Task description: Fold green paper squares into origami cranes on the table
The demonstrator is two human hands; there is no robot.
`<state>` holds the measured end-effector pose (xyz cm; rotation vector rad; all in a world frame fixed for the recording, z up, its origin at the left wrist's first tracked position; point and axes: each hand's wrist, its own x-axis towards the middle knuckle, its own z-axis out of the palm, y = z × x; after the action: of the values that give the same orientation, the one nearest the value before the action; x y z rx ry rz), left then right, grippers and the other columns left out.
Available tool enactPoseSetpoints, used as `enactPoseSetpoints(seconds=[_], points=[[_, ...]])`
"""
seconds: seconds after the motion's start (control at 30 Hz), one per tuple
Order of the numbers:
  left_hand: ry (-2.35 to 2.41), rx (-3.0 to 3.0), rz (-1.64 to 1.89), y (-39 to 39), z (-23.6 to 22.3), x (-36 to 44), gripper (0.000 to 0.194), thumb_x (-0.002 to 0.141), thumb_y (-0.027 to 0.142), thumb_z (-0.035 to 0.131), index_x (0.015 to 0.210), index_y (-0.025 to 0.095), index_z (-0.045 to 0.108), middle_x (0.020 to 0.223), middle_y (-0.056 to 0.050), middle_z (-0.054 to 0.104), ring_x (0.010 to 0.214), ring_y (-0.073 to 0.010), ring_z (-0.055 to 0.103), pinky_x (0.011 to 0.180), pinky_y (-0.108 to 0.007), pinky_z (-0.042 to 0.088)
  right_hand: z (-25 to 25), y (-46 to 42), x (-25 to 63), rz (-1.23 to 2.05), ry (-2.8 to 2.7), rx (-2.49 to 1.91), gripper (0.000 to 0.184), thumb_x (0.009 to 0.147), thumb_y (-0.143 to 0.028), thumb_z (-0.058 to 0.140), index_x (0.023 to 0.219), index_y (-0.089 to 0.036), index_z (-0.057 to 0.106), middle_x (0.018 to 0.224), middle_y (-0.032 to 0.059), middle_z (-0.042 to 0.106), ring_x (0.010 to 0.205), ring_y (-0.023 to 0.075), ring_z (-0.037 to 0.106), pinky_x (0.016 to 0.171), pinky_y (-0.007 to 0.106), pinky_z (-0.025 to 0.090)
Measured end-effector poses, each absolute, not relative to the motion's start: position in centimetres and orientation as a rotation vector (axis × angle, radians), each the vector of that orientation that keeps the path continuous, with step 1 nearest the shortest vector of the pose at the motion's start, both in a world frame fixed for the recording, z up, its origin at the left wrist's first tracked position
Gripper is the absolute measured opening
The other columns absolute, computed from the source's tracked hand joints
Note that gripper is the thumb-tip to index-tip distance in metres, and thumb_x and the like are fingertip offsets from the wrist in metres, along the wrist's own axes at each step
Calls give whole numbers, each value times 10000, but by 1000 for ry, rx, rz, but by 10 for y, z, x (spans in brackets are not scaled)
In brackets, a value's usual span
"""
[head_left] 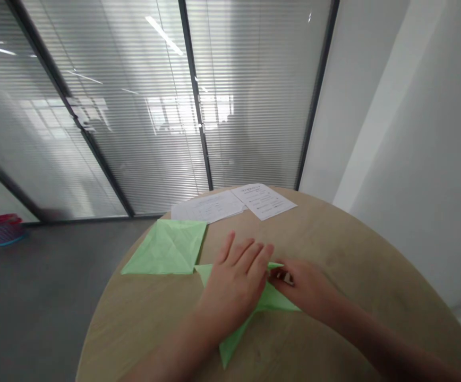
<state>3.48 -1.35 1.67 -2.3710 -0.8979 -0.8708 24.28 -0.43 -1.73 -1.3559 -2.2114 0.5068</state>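
Observation:
A folded piece of light green paper (pixel 276 301) lies on the round wooden table, with pointed corners sticking out to the left, right and front. Across its middle my left hand (pixel 236 281) lies flat, fingers stretched out, covering much of it. My right hand (pixel 300 284) is at the right side, thumb and fingers pinched on an edge of the same paper near a raised corner. To the left rests a stack of green paper squares (pixel 174 246) with crease lines on top.
White printed sheets (pixel 264 200) and more white papers (pixel 210 207) lie at the table's far edge. The round table (pixel 358 265) stands near a glass partition with blinds (pixel 254 106) and a white wall (pixel 421 132). A red and blue basket (pixel 1 229) is on the floor at far left.

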Motion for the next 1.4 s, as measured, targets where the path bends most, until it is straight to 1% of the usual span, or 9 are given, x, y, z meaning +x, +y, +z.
enactPoseSetpoints(seconds=[0.07,0.1,0.17,0.3,0.53,1.07,1.2,1.3,1.4], points=[[-982,-2474,-820,-13,19,34,209,986,182,584,1159,179,701,1022,-67,784,974,-249,711,1012,-472,526,-15,-10,242,410,-2239,-1305,107,936,-212,636,838,-199,677,856,44,749,823,210,687,728,297,453],[-1042,-2511,-793,-12,19,32,145,978,174,594,1052,185,719,934,-53,775,889,-237,706,891,-413,558,-14,-12,241,378,-2254,-1271,101,933,-206,643,835,-205,667,861,37,743,838,210,684,745,300,461],[-1192,-2541,-771,-9,22,27,136,970,170,603,882,193,704,828,-37,741,792,-218,684,723,-329,523,-12,-16,241,358,-2278,-1200,98,945,-199,632,851,-216,655,880,28,737,858,205,681,777,304,482],[-1507,-2493,-819,-5,28,19,233,983,214,563,762,198,634,753,-28,674,702,-189,635,626,-293,400,-12,-19,242,270,-2282,-1102,129,974,-186,585,868,-219,651,934,46,744,885,201,693,801,308,520],[-1875,-2526,-999,9,25,13,390,960,321,500,606,232,363,583,27,457,567,-158,461,589,-295,275,-17,-15,248,150,-2180,-1073,154,973,-198,558,905,-236,691,1114,100,765,1036,232,727,902,348,565],[-1985,-2551,-1164,20,19,7,389,913,425,483,594,235,365,573,27,442,582,-163,458,609,-294,276,-12,-1,260,216,-2032,-1167,148,949,-268,560,863,-238,676,1042,79,781,988,234,724,899,358,533],[-2003,-2637,-1181,23,19,3,393,911,439,504,599,232,384,571,38,423,581,-159,441,607,-293,285,-11,5,261,492,-1923,-1295,162,911,-338,581,833,-227,670,852,58,761,779,209,697,713,312,523],[-2064,-2698,-1232,26,18,2,379,904,439,519,604,231,417,577,44,408,581,-158,426,597,-293,288,-15,13,263,927,-1811,-1341,210,886,-416,607,817,-219,631,676,13,685,609,169,623,546,256,441],[-2113,-2698,-1291,31,12,2,368,899,421,535,600,232,432,588,42,413,589,-160,427,585,-292,280,-24,23,266,1210,-1733,-1303,255,861,-466,639,832,-216,599,607,-27,620,514,132,530,491,232,367]])
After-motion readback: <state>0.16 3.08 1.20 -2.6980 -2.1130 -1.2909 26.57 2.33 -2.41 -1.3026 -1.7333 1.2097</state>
